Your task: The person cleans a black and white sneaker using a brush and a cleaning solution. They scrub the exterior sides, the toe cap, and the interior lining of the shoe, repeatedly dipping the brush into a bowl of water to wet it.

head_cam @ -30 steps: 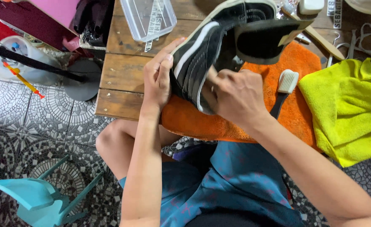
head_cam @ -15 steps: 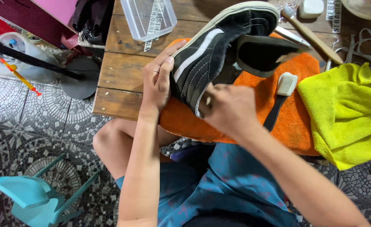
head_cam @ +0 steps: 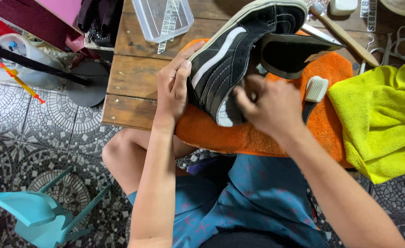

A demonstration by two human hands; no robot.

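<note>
Yellow-green cloth (head_cam: 379, 119) at table's right edge; clear plastic lidded box (head_cam: 162, 17) on wooden table (head_cam: 129, 82); wooden-handled brush (head_cam: 342, 32); turquoise plastic chair (head_cam: 37, 213) on patterned tile floor (head_cam: 32, 138).

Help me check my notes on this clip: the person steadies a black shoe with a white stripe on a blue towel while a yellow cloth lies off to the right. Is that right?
Not quite. In the head view, the black shoe, steadied by the left hand, with the right hand at its heel, rests on an orange towel, not a blue one. The yellow cloth does lie to the right.
</note>
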